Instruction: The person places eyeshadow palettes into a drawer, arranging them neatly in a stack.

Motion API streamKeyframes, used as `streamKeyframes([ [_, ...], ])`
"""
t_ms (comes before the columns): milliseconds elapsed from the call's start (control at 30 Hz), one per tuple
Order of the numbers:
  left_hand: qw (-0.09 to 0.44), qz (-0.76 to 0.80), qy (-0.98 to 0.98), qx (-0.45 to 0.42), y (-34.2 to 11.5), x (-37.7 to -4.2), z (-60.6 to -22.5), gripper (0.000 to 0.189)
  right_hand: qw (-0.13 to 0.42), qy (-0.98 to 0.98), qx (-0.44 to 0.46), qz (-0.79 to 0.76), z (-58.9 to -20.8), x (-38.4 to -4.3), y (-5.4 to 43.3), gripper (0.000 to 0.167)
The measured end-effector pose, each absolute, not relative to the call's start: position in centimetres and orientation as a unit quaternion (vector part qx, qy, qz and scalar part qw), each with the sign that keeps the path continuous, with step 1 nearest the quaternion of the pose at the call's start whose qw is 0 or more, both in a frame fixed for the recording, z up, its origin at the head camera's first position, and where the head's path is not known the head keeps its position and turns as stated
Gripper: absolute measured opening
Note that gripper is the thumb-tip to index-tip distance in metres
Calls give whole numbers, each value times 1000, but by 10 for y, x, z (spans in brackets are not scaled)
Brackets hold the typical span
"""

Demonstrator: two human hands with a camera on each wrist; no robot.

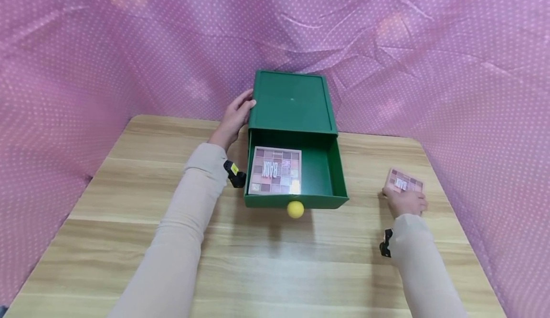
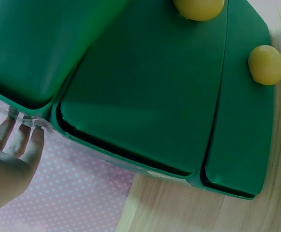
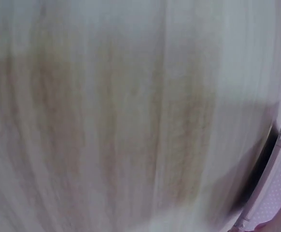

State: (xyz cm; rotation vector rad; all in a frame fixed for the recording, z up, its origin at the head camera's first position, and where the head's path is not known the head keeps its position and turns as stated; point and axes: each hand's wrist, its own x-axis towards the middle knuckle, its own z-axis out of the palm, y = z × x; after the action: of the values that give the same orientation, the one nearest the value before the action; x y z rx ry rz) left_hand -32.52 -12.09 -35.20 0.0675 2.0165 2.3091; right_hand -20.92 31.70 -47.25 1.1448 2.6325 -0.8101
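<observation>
1. At the far right of the surface (image 1: pixel 275 284), an eyeshadow palette (image 1: pixel 404 181) lies in the grasp of the right hand (image 1: pixel 406 202). Contact between palette and surface cannot be confirmed; the right wrist view is blurred and shows only the palette's edge.
2. Right fingers: pinching the palette, thumb at its left edge, fingertips toward its right edge.
3. Left of this hand, well apart, the top drawer (image 1: pixel 320 172) is pulled out. A second eyeshadow palette (image 1: pixel 275 171) lies inside, along the left wall. A yellow knob (image 1: pixel 295 209) is fitted to the drawer front.
4. The green drawer unit (image 1: pixel 294 100) carries two lower drawers (image 2: pixel 145 96), both pushed in.
5. Left hand (image 1: pixel 235 117): placed against the unit's left side. Fingers extended and slightly spread, touching the unit without gripping it.
6. Step in hand (judgement): securing the palette while the left hand braces the unit.
7. Next move (judgement): calls for a firm pinch on the palette. If routed to the drawer, raise it above the side wall and align it with the bare floor right of the second palette.
</observation>
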Motion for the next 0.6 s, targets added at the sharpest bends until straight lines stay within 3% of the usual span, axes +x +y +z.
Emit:
streamKeyframes([
  [600,34,753,657,20,-118,-326,-352,45,25,896,327,-300,-447,-213,301,103],
])
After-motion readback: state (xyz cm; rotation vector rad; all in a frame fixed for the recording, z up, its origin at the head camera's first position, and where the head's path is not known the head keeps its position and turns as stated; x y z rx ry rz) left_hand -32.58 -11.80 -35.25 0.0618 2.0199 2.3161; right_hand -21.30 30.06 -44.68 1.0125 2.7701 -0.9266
